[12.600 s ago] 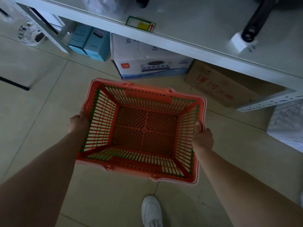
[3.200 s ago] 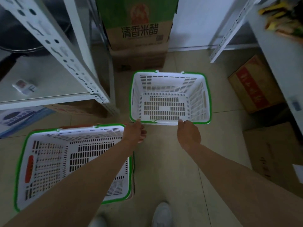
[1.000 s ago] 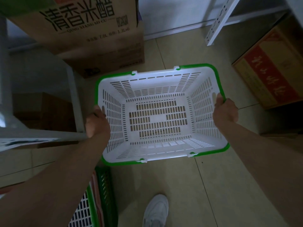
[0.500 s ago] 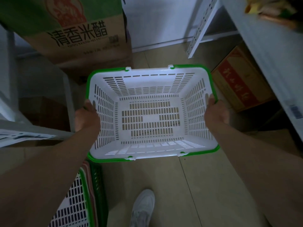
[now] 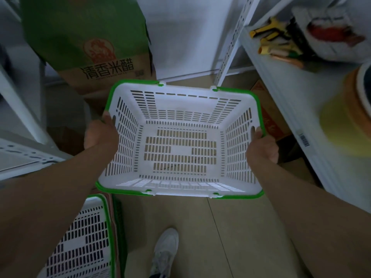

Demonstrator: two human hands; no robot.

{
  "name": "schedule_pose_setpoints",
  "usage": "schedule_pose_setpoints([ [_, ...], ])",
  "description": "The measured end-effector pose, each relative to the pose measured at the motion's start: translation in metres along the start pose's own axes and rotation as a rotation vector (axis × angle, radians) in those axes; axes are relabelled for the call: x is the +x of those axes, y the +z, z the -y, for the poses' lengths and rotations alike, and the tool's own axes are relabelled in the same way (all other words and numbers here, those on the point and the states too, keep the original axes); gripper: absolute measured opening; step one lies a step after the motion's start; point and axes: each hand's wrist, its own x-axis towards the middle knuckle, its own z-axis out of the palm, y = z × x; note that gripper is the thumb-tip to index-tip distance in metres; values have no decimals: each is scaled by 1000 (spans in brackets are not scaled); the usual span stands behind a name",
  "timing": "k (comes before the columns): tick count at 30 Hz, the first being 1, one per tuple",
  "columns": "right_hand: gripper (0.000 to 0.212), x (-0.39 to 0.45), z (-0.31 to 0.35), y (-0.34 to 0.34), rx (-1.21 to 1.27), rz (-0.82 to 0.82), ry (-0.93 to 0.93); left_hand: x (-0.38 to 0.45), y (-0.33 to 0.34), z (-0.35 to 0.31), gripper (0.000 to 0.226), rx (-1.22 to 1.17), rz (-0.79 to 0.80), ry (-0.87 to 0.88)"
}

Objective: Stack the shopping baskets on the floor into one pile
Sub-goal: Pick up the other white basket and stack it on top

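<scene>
I hold a white shopping basket with a green rim (image 5: 179, 189) in the air, level, in the middle of the view. My left hand (image 5: 99, 132) grips its left side and my right hand (image 5: 262, 146) grips its right side, each at a handle slot. Down at the lower left stands the pile of baskets (image 5: 88, 237) on the floor, with a white, green-rimmed basket on top and a reddish rim and a green wall showing beneath it. My left forearm covers part of the pile.
A green and brown cardboard box (image 5: 96, 47) stands ahead on the left. A white metal shelf (image 5: 297, 109) with goods runs along the right, with cardboard boxes (image 5: 271, 125) under it. Another shelf frame (image 5: 18, 109) is at the left. My white shoe (image 5: 164, 251) is on the tiled floor.
Both hands have lifted the white basket off the floor and brought it nearer to me and higher. The view has tilted up, and the pile shows more at lower left.
</scene>
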Motion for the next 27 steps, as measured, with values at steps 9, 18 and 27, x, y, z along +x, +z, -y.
schedule_pose_setpoints([
  [9,65,-39,-17,-50,1,-10,-32,-39,-53,0,65,76,-37,-15],
  [18,66,-103,-17,-74,-67,39,-101,-59,-113,51,73,116,-59,-15],
  [27,64,-175,-18,-75,-5,120,-175,-87,-184,114,64,120,-69,-31],
])
